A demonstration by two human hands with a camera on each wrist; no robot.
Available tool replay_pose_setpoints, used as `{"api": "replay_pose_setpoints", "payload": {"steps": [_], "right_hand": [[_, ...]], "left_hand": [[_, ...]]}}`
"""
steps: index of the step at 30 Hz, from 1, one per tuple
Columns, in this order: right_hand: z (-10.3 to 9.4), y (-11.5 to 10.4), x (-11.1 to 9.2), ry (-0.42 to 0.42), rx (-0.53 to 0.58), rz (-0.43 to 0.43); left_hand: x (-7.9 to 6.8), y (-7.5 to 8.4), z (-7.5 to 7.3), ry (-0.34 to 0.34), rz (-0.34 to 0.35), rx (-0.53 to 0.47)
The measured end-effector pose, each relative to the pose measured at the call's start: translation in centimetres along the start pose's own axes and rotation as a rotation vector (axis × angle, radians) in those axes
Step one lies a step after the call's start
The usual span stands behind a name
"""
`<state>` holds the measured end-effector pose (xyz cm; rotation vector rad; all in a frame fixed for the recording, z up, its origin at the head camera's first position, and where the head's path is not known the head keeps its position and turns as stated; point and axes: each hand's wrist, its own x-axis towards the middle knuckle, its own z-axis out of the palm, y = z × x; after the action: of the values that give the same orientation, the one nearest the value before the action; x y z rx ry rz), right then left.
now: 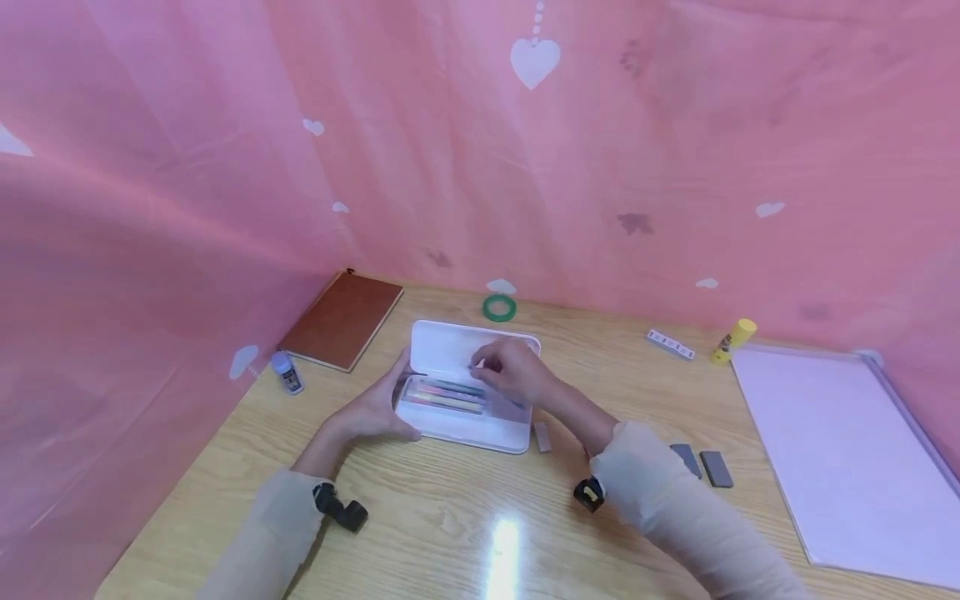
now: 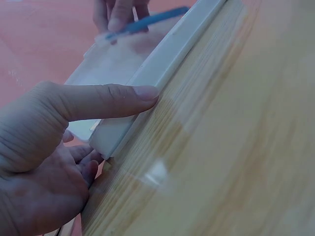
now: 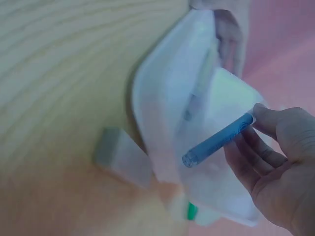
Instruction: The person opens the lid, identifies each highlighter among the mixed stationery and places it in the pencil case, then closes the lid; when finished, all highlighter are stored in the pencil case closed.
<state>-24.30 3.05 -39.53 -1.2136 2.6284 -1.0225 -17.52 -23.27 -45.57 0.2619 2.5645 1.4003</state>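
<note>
A white pencil case [image 1: 468, 429] lies on the table with its lid [image 1: 442, 346] raised at the back. Several pens and pencils [image 1: 450, 396] lie side by side in its left part. My left hand [image 1: 375, 408] holds the case by its left end, the thumb [image 2: 118, 101] along the near wall and the fingers round the end. Over the right part of the case, my right hand [image 1: 517, 371] pinches a blue marker [image 3: 219, 140] near one end between thumb and fingers. A small block-shaped eraser [image 3: 123, 157] sits beside the case's right end.
At the left lie a brown notebook [image 1: 345, 321] and a purple-capped bottle [image 1: 287, 372]. A green tape roll [image 1: 498, 308] is behind the case. To the right are a white strip [image 1: 670, 344], a yellow glue stick [image 1: 733, 340], two grey blocks [image 1: 716, 469] and a white board [image 1: 847, 458].
</note>
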Motion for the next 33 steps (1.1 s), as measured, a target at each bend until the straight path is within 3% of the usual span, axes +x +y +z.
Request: {"api": "replay_pose_setpoints", "payload": {"steps": [6, 12, 15, 19, 22, 24, 29, 33], "right_hand": [[1.2, 0.1, -0.5, -0.079, -0.101, 0.064], [0.7, -0.3, -0.8, -0.121, -0.144, 0.091], [-0.6, -0.5, -1.2, -0.068, -0.123, 0.078], [-2.7, -0.2, -2.1, 0.130, -0.066, 0.028], [-3.7, 0.6, -3.0, 0.289, -0.060, 0.063], [-4.0, 1.4, -3.6, 0.345, -0.063, 0.116], [-3.1, 2.6, -4.7, 0.271, 0.086, 0.242], [-2.5, 1.7, -5.7, 0.234, 0.198, 0.238]], "left_hand": [[0.1, 0.3, 0.1, -0.004, -0.005, -0.002], [-0.1, 0.4, 0.3, 0.003, 0.001, -0.008], [-0.2, 0.3, 0.4, -0.001, 0.007, -0.014], [-0.2, 0.4, 0.5, -0.003, 0.006, -0.018], [-0.1, 0.4, 0.6, -0.009, 0.009, -0.019], [-0.1, 0.4, 0.6, -0.009, 0.012, -0.015], [-0.2, 0.4, 0.5, -0.001, 0.025, -0.018], [-0.5, 0.7, 0.2, -0.007, 0.045, -0.058]]}}
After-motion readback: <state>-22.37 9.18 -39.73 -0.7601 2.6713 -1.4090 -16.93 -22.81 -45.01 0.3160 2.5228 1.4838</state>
